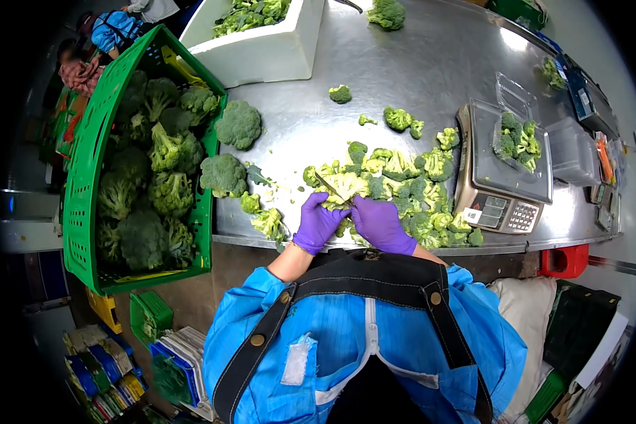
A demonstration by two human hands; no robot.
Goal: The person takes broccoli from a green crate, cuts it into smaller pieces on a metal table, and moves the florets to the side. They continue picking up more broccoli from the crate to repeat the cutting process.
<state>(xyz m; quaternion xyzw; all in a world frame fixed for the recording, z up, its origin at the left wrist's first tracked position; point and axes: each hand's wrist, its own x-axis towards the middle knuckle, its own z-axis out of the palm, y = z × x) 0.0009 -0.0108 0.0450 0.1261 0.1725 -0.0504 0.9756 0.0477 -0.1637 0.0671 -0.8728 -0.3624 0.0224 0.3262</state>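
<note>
Both hands wear purple gloves and meet at the table's near edge. My right hand point(381, 223) is closed around the handle of a knife point(329, 186), whose dark blade points up and left. My left hand point(319, 222) is closed on a piece of broccoli point(349, 185), which sits under the blade; its lower part is hidden by the fingers. Cut broccoli florets point(431, 212) lie heaped beyond and to the right of my hands. Several loose florets point(267, 222) lie left of my left hand, near two whole broccoli heads point(223, 175).
A green crate point(81, 212) of broccoli heads stands left, with a white foam box point(279, 60) of florets behind it. Right are a weighing scale point(498, 205) bearing an open clear container point(521, 141) of florets, and stacked clear tubs point(572, 152). Other people point(113, 34) are far left.
</note>
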